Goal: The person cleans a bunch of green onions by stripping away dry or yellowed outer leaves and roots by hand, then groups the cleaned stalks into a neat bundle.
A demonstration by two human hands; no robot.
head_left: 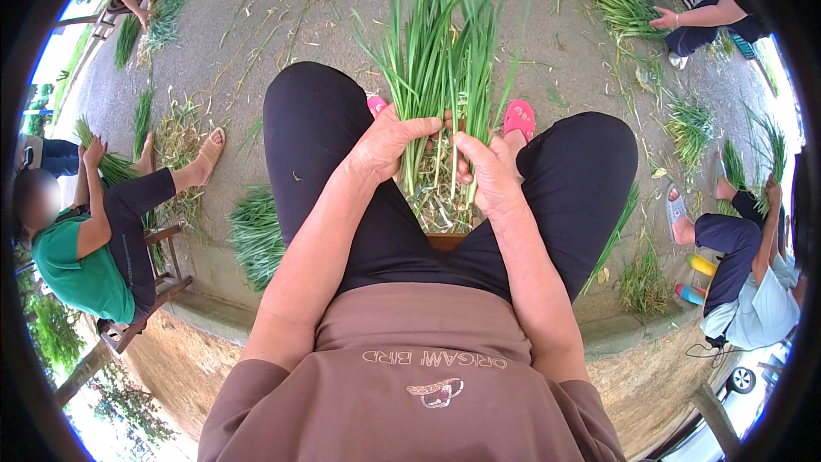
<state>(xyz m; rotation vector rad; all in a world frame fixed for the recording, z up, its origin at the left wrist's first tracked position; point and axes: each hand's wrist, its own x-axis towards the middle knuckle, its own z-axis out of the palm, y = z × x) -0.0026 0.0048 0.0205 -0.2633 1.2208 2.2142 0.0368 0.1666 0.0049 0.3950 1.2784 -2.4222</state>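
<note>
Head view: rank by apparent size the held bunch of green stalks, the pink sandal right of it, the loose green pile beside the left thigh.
1. Held bunch of long green stalks, gripped by the left hand and right hand.
2. Loose green pile on the ground; part may be hidden by the thigh.
3. Pink sandal.
The fisheye view distorts real sizes.

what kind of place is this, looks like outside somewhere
Probably an outdoor paved yard used for sorting harvested greens. The left hand and right hand grip a bunch of long green stalks, similar bundles lie on the grey pavement, and other seated people handle theirs.
</note>
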